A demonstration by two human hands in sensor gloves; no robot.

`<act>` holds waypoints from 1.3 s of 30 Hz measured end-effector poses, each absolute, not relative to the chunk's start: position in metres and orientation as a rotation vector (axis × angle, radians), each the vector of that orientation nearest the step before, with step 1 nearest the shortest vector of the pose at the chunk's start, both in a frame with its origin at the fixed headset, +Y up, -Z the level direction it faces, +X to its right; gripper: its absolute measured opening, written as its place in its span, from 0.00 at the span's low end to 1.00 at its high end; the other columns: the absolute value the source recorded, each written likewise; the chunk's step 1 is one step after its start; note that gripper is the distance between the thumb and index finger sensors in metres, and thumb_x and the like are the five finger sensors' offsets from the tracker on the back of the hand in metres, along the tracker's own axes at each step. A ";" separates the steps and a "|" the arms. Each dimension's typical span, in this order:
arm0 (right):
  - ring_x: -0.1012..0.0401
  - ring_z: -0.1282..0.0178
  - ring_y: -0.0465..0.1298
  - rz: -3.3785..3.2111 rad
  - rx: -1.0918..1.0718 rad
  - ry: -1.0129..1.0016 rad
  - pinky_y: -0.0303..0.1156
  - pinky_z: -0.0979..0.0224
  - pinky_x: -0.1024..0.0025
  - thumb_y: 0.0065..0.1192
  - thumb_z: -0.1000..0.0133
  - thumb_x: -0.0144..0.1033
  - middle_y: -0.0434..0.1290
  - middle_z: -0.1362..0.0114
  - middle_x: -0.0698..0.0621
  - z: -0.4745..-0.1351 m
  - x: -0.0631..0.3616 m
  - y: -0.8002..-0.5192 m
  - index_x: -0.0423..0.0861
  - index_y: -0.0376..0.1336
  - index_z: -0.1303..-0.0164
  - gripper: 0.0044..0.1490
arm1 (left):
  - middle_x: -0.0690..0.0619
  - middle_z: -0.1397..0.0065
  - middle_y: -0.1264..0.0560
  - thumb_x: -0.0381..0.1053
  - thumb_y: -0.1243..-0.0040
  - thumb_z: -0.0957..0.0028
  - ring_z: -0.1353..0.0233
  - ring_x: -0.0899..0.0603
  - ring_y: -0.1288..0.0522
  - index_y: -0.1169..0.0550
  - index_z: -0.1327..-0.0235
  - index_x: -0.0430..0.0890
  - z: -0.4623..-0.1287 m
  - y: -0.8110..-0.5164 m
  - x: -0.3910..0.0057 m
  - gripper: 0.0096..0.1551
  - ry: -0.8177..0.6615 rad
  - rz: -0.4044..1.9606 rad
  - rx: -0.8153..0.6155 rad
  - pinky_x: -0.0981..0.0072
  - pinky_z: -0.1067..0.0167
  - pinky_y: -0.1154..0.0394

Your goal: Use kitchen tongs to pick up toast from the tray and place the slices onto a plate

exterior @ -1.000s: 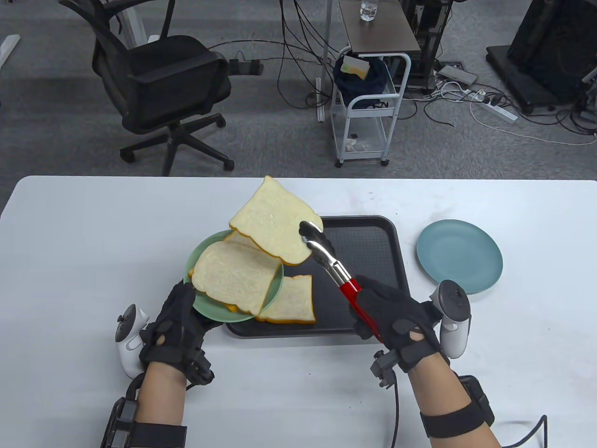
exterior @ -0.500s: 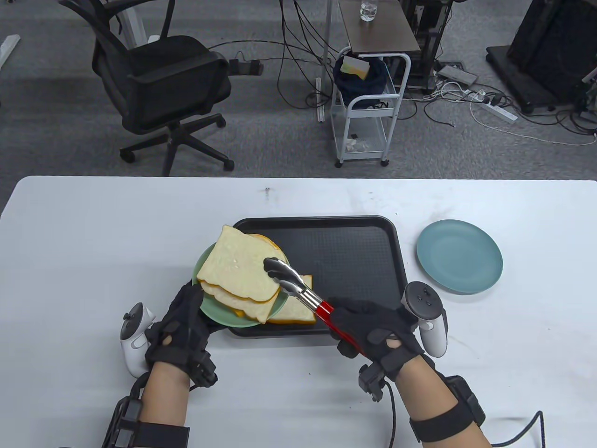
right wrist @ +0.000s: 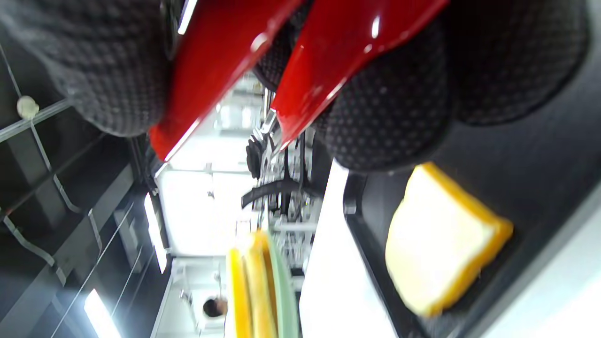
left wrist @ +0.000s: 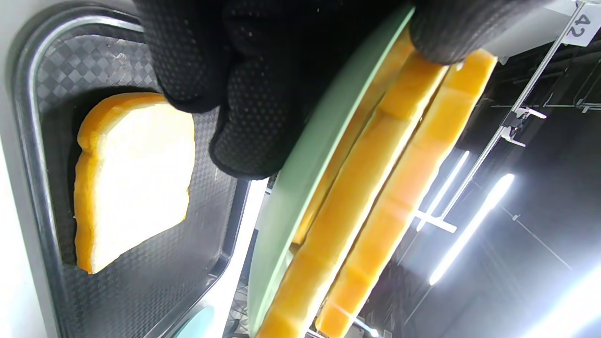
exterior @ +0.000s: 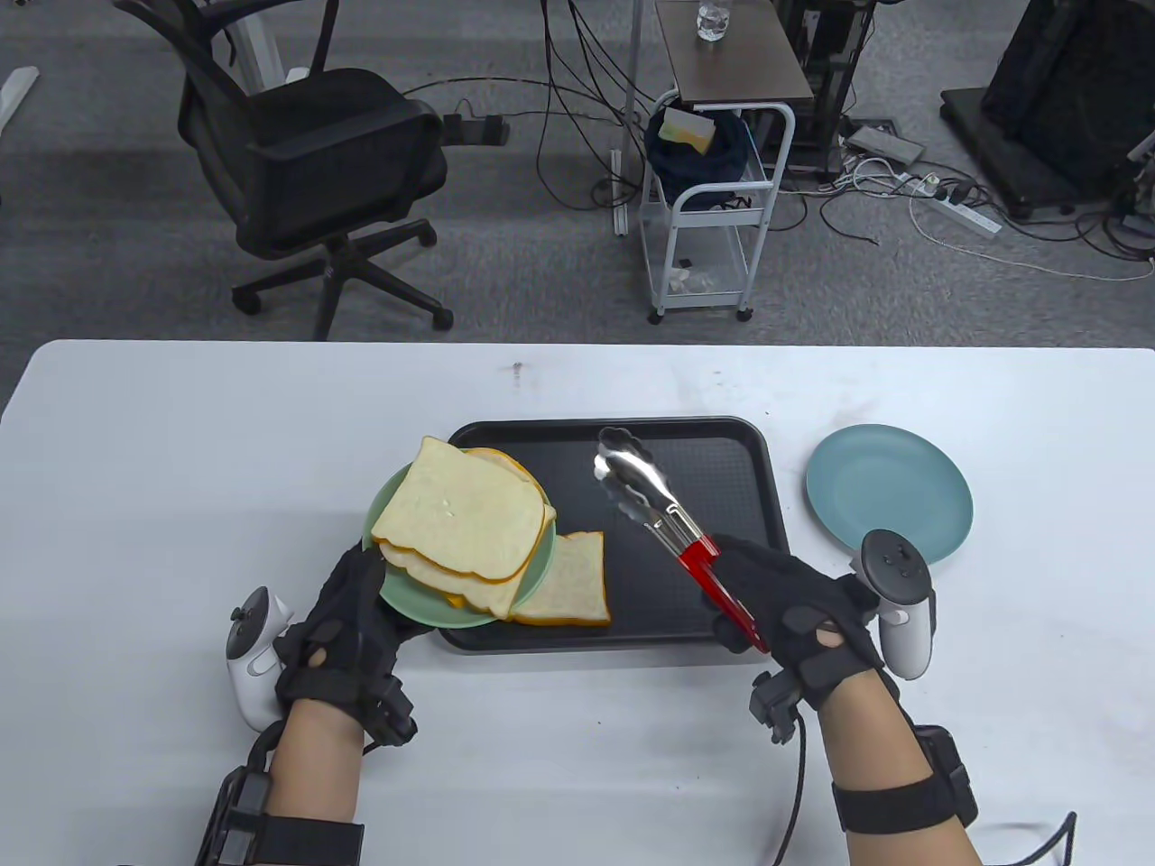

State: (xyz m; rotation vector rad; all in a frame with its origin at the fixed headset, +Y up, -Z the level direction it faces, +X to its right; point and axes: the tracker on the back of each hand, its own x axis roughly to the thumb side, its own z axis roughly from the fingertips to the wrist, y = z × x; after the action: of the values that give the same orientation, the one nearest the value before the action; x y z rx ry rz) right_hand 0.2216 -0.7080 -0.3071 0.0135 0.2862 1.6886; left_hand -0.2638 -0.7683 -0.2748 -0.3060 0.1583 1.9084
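My left hand [exterior: 347, 613] grips the near rim of a green plate [exterior: 424, 600], raised over the tray's left edge. Several toast slices [exterior: 460, 519] are stacked on the plate, and the left wrist view shows their crusts [left wrist: 375, 188] edge-on beside the plate [left wrist: 305, 173]. One slice [exterior: 564, 582] still lies on the black tray [exterior: 713, 487]; both wrist views show this slice [left wrist: 136, 178] [right wrist: 441, 234]. My right hand [exterior: 785, 604] grips the red handles [right wrist: 328, 61] of the metal tongs [exterior: 632, 474]. The tong tips hang over the tray's middle and hold nothing.
An empty blue plate [exterior: 889, 496] sits on the white table [exterior: 180, 451] right of the tray, close to my right hand's tracker. Beyond the table's far edge stand an office chair [exterior: 307, 162] and a small cart [exterior: 713, 207].
The tongs lowered the lifted slice onto the stack on the green plate and let it go. They then swung back right over the tray, empty. My left hand kept holding the plate.
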 end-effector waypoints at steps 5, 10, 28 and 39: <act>0.47 0.62 0.85 1.802 -0.169 0.242 0.81 0.53 0.46 0.68 0.51 0.64 0.78 0.40 0.34 -0.317 0.231 -0.736 0.42 0.64 0.28 0.49 | 0.54 0.26 0.24 0.66 0.50 0.45 0.44 0.45 0.11 0.42 0.26 0.61 -0.275 -0.768 -0.265 0.34 0.160 1.917 -0.304 0.53 0.36 0.21; 0.47 0.62 0.85 1.943 -0.206 0.324 0.81 0.53 0.46 0.69 0.50 0.61 0.78 0.39 0.34 -0.322 0.223 -0.752 0.42 0.64 0.28 0.48 | 0.53 0.26 0.24 0.66 0.50 0.45 0.44 0.44 0.12 0.42 0.26 0.61 -0.274 -0.768 -0.265 0.34 0.163 1.917 -0.307 0.53 0.36 0.21; 0.47 0.62 0.85 1.978 -0.126 0.680 0.80 0.53 0.45 0.71 0.49 0.57 0.79 0.40 0.33 -0.331 0.210 -0.782 0.42 0.66 0.29 0.43 | 0.53 0.26 0.24 0.66 0.50 0.45 0.44 0.45 0.11 0.42 0.26 0.61 -0.274 -0.768 -0.266 0.34 0.165 1.920 -0.307 0.53 0.36 0.21; 0.45 0.62 0.85 1.961 -0.046 0.851 0.81 0.52 0.46 0.73 0.48 0.52 0.80 0.41 0.36 -0.333 0.211 -0.788 0.46 0.68 0.31 0.38 | 0.53 0.26 0.24 0.66 0.50 0.45 0.44 0.44 0.11 0.42 0.26 0.61 -0.274 -0.768 -0.267 0.34 0.173 1.924 -0.305 0.53 0.36 0.21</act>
State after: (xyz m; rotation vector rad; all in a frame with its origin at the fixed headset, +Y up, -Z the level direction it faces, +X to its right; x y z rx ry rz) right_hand 0.2111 -0.7880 -0.3326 -0.0462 0.8514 1.9607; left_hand -0.2674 -0.7683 -0.2739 -0.3052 0.1735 1.9243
